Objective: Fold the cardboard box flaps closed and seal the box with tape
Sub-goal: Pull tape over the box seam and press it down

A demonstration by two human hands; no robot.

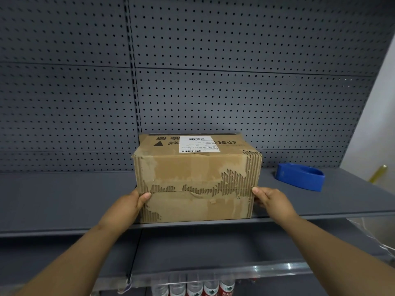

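Note:
A worn brown cardboard box [196, 178] stands on the grey shelf [64, 199], its near face torn down to the corrugation, with a seam across the middle. Its top carries a white shipping label [197, 144] and looks closed. My left hand [133, 205] grips the box's lower left edge, thumb on the front face. On the lower right edge, my right hand [270, 199] holds the box, its thumb at the corner and its fingers hidden behind the side. A blue tape dispenser [299, 176] lies on the shelf to the right of the box, apart from it.
A grey pegboard back panel [235, 82] rises behind the shelf. Below the shelf's front edge, a lower shelf holds several plastic bottles [203, 285] with red and green labels. A white wall [380, 124] borders the right side.

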